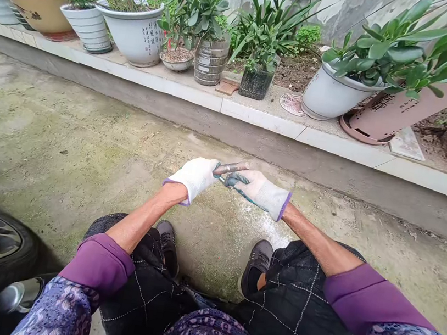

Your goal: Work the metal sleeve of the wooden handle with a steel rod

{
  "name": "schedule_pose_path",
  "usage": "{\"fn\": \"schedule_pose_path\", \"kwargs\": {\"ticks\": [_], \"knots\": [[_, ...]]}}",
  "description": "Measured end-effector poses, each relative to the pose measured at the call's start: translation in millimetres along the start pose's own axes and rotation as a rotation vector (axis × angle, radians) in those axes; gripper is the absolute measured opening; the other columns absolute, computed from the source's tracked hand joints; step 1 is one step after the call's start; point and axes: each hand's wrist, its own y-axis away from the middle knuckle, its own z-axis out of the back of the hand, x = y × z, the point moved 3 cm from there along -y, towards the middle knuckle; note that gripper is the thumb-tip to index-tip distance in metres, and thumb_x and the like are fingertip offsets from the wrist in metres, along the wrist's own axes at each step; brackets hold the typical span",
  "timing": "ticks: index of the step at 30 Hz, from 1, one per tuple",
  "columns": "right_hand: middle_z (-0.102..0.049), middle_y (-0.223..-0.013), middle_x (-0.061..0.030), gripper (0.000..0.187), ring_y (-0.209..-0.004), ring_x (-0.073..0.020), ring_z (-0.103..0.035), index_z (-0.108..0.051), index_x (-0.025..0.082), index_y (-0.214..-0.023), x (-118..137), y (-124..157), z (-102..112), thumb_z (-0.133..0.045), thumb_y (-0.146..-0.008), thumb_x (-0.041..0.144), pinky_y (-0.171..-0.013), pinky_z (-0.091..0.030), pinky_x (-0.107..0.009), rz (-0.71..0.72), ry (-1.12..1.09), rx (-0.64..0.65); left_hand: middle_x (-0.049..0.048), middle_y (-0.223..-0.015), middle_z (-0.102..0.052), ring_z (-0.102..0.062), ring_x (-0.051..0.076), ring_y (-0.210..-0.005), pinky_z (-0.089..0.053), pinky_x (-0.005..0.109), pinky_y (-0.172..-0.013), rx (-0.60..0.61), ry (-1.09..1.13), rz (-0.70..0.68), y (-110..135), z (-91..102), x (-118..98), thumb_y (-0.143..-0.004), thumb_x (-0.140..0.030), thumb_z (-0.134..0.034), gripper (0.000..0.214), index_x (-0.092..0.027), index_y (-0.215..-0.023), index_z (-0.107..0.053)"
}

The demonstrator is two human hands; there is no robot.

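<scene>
My left hand [196, 177], in a white knitted glove with a purple cuff, is closed round a short brown rod-shaped handle [234, 168]. The handle has a pale band around it and points to the right, above my other hand's fingers. My right hand [261, 188] wears a matching glove with a dark blue-green palm. Its fingers are curled together close against the left hand, just below the handle. Something thin shows between the two hands, but its kind is too small to tell. Both hands are held over the concrete ground in front of my knees.
A low tiled ledge [255, 117] crosses ahead, bearing several potted plants, among them a white pot [333, 94] and a pink planter [406, 113]. A car wheel [24, 250] stands at left. White powdery bits [267, 226] lie on the ground between my shoes [258, 261].
</scene>
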Motion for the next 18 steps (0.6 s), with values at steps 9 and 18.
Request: {"fn": "schedule_pose_path", "kwargs": {"ticks": [9, 18], "knots": [[-0.073, -0.089, -0.0047, 0.028, -0.072, -0.0161, -0.059, -0.075, 0.02, -0.1, 10, 12, 13, -0.049, -0.092, 0.027, -0.066, -0.039, -0.027, 0.006, 0.369, 0.034, 0.0176, -0.091, -0.072, -0.072, 0.033, -0.092, -0.054, 0.04, -0.075, 0.036, -0.379, -0.081, 8, -8.8, -14, -0.091, -0.009, -0.044, 0.029, -0.013, -0.111, -0.064], [-0.071, -0.088, -0.0051, 0.027, -0.078, -0.0178, -0.06, -0.071, 0.018, -0.087, -7, -2, 30, -0.051, -0.085, 0.035, -0.072, -0.045, -0.029, 0.065, 0.06, 0.025, 0.0089, -0.076, -0.071, -0.069, 0.023, -0.074, -0.048, 0.029, -0.07, 0.159, -0.103, -0.161, 5, -8.7, -14, -0.084, -0.026, -0.059, 0.02, -0.017, -0.095, -0.073]]}}
